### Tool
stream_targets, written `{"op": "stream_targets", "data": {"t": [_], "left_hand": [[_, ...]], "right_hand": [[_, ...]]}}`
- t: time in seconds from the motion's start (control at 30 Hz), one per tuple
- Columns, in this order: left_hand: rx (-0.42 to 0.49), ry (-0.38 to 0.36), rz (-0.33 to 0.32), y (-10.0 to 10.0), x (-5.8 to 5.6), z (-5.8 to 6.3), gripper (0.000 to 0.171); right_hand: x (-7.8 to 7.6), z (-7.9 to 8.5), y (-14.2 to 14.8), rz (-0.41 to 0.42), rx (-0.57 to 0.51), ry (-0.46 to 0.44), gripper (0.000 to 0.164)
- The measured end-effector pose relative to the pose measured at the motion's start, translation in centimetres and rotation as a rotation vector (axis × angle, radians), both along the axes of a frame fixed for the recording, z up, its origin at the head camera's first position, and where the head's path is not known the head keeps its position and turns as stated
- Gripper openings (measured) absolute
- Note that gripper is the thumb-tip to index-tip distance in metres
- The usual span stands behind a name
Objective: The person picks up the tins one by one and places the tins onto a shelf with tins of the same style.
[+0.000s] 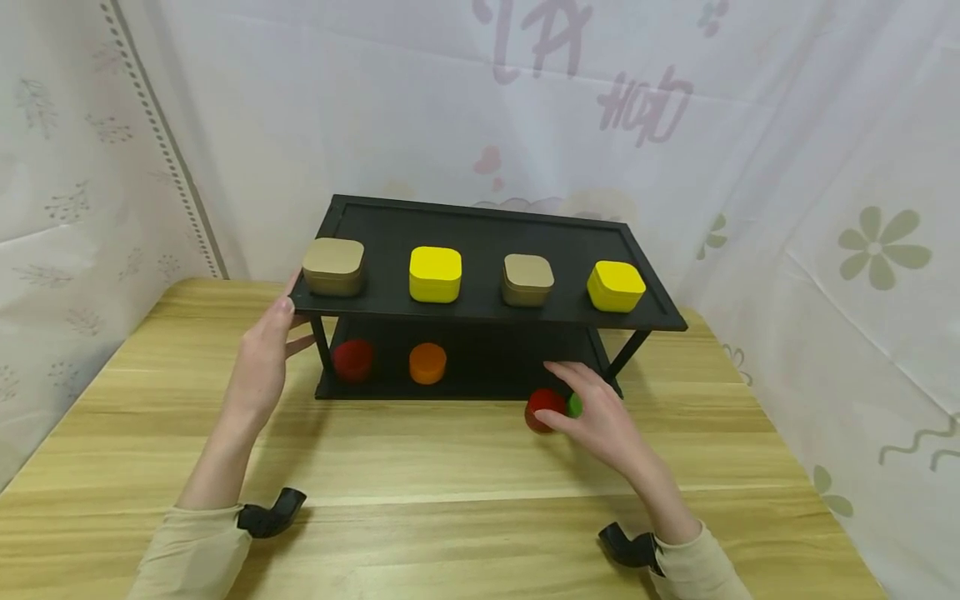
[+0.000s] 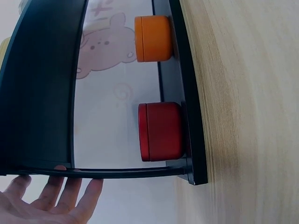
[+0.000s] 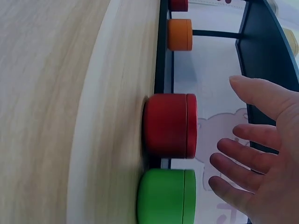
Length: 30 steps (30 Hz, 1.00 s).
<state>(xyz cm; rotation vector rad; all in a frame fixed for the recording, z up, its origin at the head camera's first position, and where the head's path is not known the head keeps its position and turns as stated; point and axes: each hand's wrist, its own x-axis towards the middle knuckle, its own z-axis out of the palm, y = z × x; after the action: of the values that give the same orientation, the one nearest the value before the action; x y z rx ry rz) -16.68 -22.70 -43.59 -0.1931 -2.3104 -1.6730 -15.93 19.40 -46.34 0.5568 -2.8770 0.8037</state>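
My left hand (image 1: 258, 367) touches the left end of a black two-tier shelf (image 1: 480, 225), its fingers against the upper board's edge. Just above a red round tin (image 3: 169, 126) and a green round tin (image 3: 166, 197), my right hand (image 1: 600, 417) hovers with spread fingers and nothing in it. Both tins stand on the table in front of the shelf's lower board, at the right. On that lower board sit another red tin (image 2: 161, 131) and an orange tin (image 2: 154, 38), toward the left.
Along the upper board's front stand a tan square tin (image 1: 333, 267), a yellow one (image 1: 435, 275), a second tan one (image 1: 527, 281) and a second yellow one (image 1: 615, 286). Beneath is a wooden table (image 1: 420, 500). Printed white cloth (image 1: 300, 108) hangs behind and at both sides.
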Motion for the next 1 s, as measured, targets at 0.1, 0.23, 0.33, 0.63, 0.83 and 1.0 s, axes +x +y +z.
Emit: {"op": "stream_targets", "data": {"t": [0.1, 0.23, 0.33, 0.63, 0.83, 1.0], "left_hand": [[-0.001, 0.006, -0.005, 0.1, 0.0, 0.1, 0.048], [-0.003, 0.006, -0.013, 0.2, -0.1, 0.1, 0.048], [0.0, 0.001, -0.008, 0.1, -0.2, 0.0, 0.048], [0.025, 0.023, -0.004, -0.4, 0.1, -0.3, 0.049], [0.011, 0.032, -0.011, -0.1, 0.1, -0.2, 0.049], [0.035, 0.029, -0.007, 0.0, -0.1, -0.3, 0.049]], "right_hand": [[0.0, -0.1, 0.5, -0.001, 0.012, 0.001, 0.066], [-0.1, -0.5, 1.0, -0.003, 0.029, -0.014, 0.067], [-0.2, -0.6, 1.2, -0.001, 0.036, -0.039, 0.069], [-0.7, -0.7, 1.3, 0.011, 0.067, -0.077, 0.07], [-0.8, -0.8, 1.5, 0.03, 0.081, -0.081, 0.067], [-0.9, -1.0, 1.6, 0.039, 0.088, -0.082, 0.064]]}}
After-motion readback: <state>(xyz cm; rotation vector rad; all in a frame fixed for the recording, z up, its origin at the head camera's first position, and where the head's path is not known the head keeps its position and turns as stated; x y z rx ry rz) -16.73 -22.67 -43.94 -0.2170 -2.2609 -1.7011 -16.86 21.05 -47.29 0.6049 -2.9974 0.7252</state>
